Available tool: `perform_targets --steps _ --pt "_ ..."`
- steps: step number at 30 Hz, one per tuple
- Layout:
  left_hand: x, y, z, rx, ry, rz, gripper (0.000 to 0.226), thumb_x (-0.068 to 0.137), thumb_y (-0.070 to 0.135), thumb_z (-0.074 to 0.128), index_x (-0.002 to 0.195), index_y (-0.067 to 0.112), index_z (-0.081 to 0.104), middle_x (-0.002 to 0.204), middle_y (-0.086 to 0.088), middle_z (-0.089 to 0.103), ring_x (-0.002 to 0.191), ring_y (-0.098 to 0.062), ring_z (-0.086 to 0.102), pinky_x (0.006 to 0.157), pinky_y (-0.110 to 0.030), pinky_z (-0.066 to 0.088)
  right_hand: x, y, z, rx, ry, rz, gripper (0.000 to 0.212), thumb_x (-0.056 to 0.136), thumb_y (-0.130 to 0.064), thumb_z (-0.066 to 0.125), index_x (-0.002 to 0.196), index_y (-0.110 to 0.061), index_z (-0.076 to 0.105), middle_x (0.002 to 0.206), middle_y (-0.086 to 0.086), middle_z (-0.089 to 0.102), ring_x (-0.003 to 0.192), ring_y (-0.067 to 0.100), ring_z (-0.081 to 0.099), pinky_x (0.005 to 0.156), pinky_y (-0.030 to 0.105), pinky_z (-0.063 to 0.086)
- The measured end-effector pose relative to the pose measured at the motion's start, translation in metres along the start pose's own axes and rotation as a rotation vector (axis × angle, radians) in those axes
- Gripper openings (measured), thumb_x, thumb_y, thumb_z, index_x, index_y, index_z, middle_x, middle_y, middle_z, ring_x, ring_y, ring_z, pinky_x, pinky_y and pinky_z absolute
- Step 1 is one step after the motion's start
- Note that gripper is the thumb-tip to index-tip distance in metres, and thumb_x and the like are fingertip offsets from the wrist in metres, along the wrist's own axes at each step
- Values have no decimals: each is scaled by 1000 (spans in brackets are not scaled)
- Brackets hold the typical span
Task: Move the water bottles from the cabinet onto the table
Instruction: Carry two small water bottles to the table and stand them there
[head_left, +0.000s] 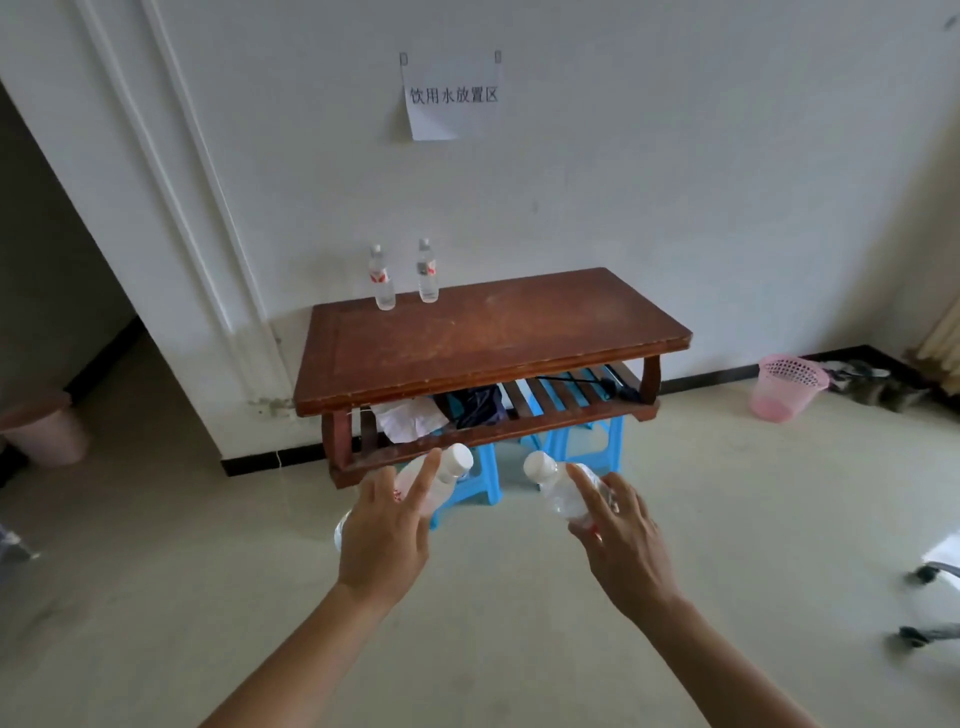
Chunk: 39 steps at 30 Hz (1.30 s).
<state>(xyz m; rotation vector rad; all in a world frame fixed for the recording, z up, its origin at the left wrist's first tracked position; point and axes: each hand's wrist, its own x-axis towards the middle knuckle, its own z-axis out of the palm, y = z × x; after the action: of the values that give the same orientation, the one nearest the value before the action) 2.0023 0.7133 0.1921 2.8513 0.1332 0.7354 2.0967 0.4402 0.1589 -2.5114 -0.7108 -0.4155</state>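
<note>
A low brown wooden table (519, 338) stands against the white wall. Two clear water bottles with red labels stand upright at its back left, one (383, 279) beside the other (427, 271). My left hand (384, 535) is shut on a clear bottle with a white cap (454, 462), tilted up and to the right. My right hand (618, 540) holds another white-capped bottle (553, 486), tilted up and to the left. Both hands are in front of and below the table's front edge. The cabinet is not in view.
The table's slatted lower shelf (571, 410) carries crumpled paper, a dark cloth and a black cable. Blue plastic stools (480, 478) stand under it. A pink wastebasket (787, 387) is on the floor at right, a chair base (930, 603) at far right, a doorway at left.
</note>
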Motion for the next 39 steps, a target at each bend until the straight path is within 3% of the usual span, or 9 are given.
perform_targets --steps 6,13,17,22,29,39 --pt "168 -19 62 -24 -5 40 94 72 15 87 151 26 38 105 -16 57 86 -34 62 55 -42 55 153 53 18 -3 51 51 90 77 -18 86 150 -26 34 124 18 54 102 36 63 71 50 60" --pt "325 -16 148 -44 19 84 89 76 13 84 151 25 38 103 -12 53 87 -31 58 49 -39 54 290 147 55 70 111 96 90 84 -20 81 153 -36 24 132 13 49 107 32 58 70 47 60" --pt "403 -14 210 -34 -21 28 90 78 18 84 152 27 33 107 -12 55 95 -29 60 51 -37 57 373 209 94 139 85 88 93 84 -16 81 154 -36 23 129 13 51 109 32 57 74 48 60" --pt "496 -14 253 1 18 -84 90 77 20 85 152 25 34 103 -9 54 93 -26 61 49 -37 57 485 262 121 177 -3 37 96 87 -19 78 152 -48 13 131 8 49 114 31 56 66 46 58" --pt "592 -71 302 45 62 -194 91 76 20 87 151 23 35 106 -10 55 94 -28 62 49 -39 58 629 283 174 261 -52 -19 96 85 -14 79 153 -43 17 132 11 49 113 32 57 68 50 58" --pt "713 -200 417 -213 63 -331 85 82 24 83 148 21 30 111 -15 56 94 -31 66 59 -35 54 771 272 300 318 -118 103 93 85 -20 79 151 -42 17 131 8 53 109 27 60 73 47 60"
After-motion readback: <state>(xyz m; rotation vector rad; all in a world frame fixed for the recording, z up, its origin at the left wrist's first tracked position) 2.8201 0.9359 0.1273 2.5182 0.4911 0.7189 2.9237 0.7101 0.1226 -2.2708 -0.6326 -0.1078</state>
